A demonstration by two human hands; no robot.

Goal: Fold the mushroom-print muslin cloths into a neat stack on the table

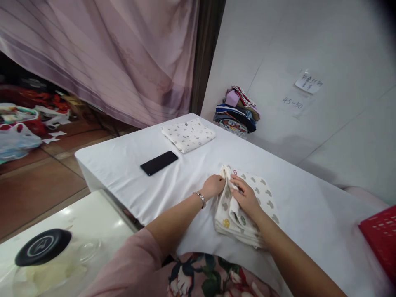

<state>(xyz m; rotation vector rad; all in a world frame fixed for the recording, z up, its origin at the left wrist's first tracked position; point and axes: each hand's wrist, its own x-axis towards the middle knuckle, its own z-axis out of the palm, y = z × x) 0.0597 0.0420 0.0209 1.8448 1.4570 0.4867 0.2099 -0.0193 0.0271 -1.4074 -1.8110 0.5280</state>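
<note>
On the white-covered table [117, 165] in front of me lies a stack of white cloth [262, 194] printed with grey mushroom-like shapes and a few coloured ones. My left hand [214, 185] pinches the raised left edge of the top cloth. My right hand [246, 196] rests on the turned-back flap of that cloth, its fingers bent over the fold near the left hand. Part of the flap is hidden under the right hand and forearm. A bracelet [201, 199] circles my left wrist.
A folded patterned cloth [188, 134] and a black phone [159, 162] lie farther back. Folded fabrics [236, 111] are piled by the wall. A red plastic basket [380, 235] stands at the right edge. At lower left, a black-knobbed lid [43, 247] rests on a pale surface.
</note>
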